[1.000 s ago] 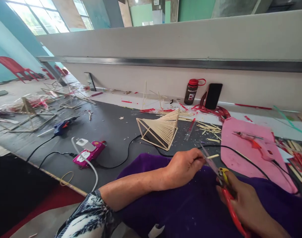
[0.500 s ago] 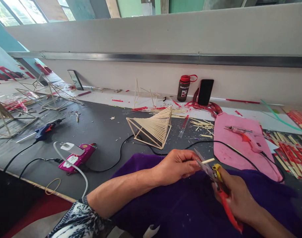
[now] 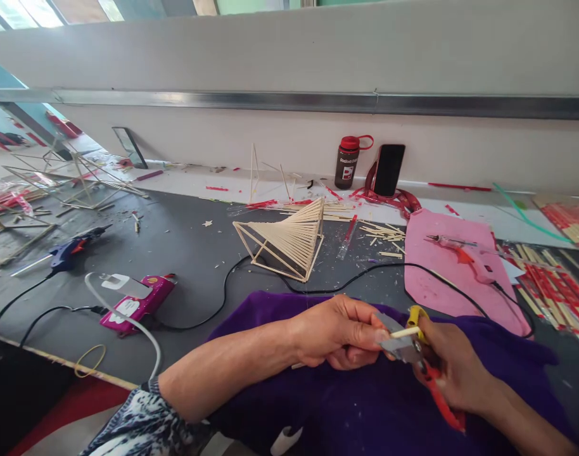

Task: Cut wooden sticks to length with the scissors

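Left hand [image 3: 339,332]: thin stick [image 3: 404,332] is pinched.
Right hand [image 3: 453,370]: cutters [image 3: 413,348] are gripped.
Cut: stick is best held square, close beside the blades.

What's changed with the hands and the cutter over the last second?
The cutter blades, open a second ago, have closed onto the thin stick. The left hand keeps its grip on the stick, the right hand keeps the red handles. Both hands stay over the purple cloth. The stick model is unmoved.
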Tool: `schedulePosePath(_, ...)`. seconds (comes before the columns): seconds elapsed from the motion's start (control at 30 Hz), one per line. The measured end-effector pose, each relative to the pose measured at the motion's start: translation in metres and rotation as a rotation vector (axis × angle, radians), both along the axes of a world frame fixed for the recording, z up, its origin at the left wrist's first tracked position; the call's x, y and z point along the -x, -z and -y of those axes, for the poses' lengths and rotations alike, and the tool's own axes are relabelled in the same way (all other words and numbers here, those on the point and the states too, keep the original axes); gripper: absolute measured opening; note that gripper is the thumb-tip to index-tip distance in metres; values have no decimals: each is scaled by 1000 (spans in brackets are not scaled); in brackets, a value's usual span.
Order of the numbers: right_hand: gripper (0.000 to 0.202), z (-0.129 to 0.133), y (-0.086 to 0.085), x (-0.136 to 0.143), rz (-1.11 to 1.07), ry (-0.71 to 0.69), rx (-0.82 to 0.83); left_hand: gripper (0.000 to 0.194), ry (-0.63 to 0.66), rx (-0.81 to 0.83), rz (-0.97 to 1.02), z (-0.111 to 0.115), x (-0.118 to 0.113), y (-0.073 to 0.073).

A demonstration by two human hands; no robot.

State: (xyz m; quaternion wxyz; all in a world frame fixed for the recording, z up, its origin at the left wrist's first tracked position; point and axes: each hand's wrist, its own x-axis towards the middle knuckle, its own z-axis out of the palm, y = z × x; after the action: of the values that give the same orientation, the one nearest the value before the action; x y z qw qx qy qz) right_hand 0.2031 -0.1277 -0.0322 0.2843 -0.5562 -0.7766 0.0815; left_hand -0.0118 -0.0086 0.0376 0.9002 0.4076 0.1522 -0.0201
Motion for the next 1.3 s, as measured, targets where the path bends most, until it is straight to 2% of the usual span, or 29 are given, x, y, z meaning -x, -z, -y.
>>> schedulePosePath(0.07,15,-1,-2,0,2,39,56,25,-61,-113,-10,-3,-2,1)
schedulePosePath(0.2,10,-3,-6,3,-58,194,299,23,-367,-593,-111,-9,-6,2)
schedulePosePath(0.27,11,-4,-6,6,-85,252,364,21,-452,-764,-137,-9,-7,5)
schedulePosePath(0.37,10,-3,-5,12,-111,279,405,14,-518,-910,-130,-6,-7,9)
schedulePosePath(0.5,10,-1,-1,17,-145,234,390,11,-541,-1027,-87,-3,-5,10)
schedulePosePath(0.6,10,0,0,14,-133,200,349,12,-496,-931,-62,-3,-4,7)
schedulePosePath(0.77,10,-3,-2,5,-117,112,330,20,-403,-551,-23,-4,-4,0)
schedulePosePath(0.87,10,-5,-4,2,-114,75,328,27,-346,-393,-57,-5,-5,-2)
schedulePosePath(1.03,17,-4,-5,0,-159,32,357,32,-266,-182,-56,-5,-3,-2)
schedulePosePath(1.3,10,1,-8,-3,-134,-15,337,27,-112,79,-7,2,0,0)
